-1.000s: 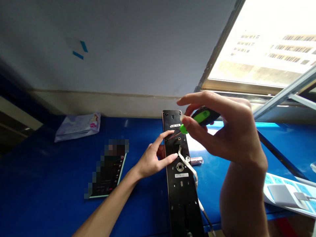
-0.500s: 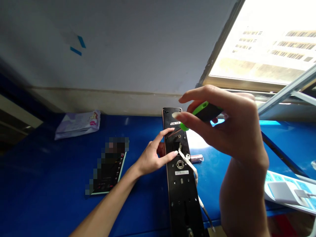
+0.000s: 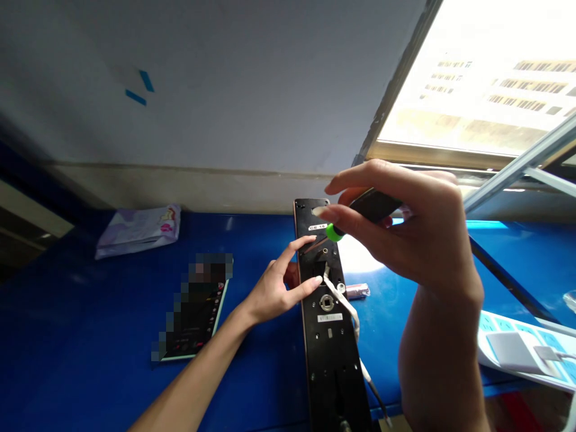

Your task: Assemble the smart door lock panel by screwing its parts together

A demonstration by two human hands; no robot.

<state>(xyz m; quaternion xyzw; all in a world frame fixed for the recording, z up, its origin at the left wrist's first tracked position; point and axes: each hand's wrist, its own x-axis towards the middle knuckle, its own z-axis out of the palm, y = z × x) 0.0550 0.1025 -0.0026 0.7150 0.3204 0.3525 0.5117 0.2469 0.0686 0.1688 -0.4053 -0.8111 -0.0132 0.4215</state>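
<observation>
A long black lock panel (image 3: 333,348) lies on the blue table with its back face up, showing screw holes, a square spindle socket and white labels. From a slot in it runs a white-sleeved cable (image 3: 351,311) down the right side. My left hand (image 3: 274,288) grips the panel's left edge, thumb and index finger on its face and the other fingers partly hidden at the side. My right hand (image 3: 405,222) is closed round the black-and-green handle of a screwdriver (image 3: 375,207). Its thin shaft slants down left to the panel near my left index fingertip; the tip's exact contact is unclear.
A phone (image 3: 198,312) with its screen lit lies left on the blue table (image 3: 256,240). Behind it sits a purple-white packet (image 3: 139,231). Right of the panel are a small wrapped cylinder (image 3: 357,291) and a power strip with a charger (image 3: 515,351). Wall and window stand behind.
The screwdriver handle has turned in my right fingers: its green stripe has rotated out of sight. My left hand keeps its place on the panel. The whole view has shifted slightly.
</observation>
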